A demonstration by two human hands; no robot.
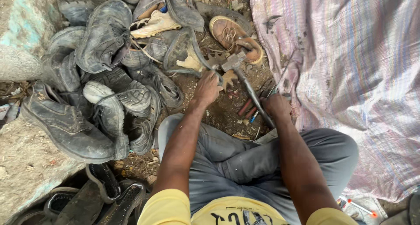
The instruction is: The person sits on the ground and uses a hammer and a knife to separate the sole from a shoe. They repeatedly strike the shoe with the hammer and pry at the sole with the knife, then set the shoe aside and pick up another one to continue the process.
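A hammer [238, 69] is gripped in the right hand [276, 106]; the left hand [207, 88], closed on a sole scrap [192, 61] near its head, could be struck.

The person wears a yellow short-sleeved shirt [238, 212] with dark print on the chest and grey trousers [245, 159]; forearms bare.

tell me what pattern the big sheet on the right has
The woven sheet has faded stripes of pink, blue and white, seen in the head view.
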